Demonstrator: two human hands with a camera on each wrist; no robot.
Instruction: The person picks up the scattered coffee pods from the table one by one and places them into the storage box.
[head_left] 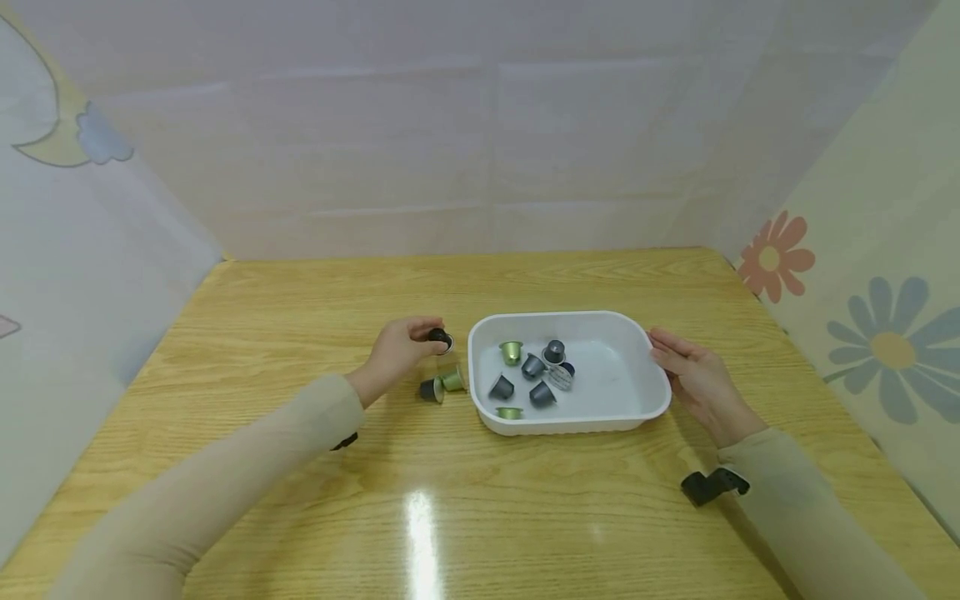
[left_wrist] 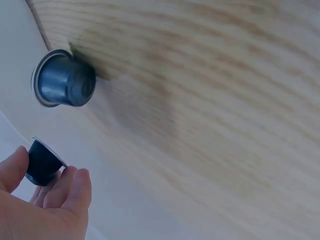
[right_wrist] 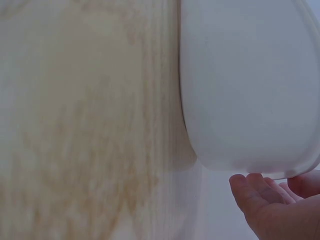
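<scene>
My left hand (head_left: 401,350) pinches a black coffee capsule (left_wrist: 44,162) between thumb and fingers, just left of the white tray. Below that hand, a dark capsule (head_left: 431,390) and a green capsule (head_left: 452,379) lie on their sides on the table. Several dark capsules and a couple of green ones, such as a green capsule (head_left: 512,352), sit in the left and middle part of the tray (head_left: 585,425). At the tray's right end, my right hand (head_left: 701,379) holds the rim, fingers against the outer wall (right_wrist: 250,125) and the thumb at the edge.
The wooden table (head_left: 322,517) extends on all sides of the tray. A pale cloth wall (head_left: 487,167) stands behind it, with patterned walls at left and right. Each wrist carries a black strap mount, such as the right mount (head_left: 712,485).
</scene>
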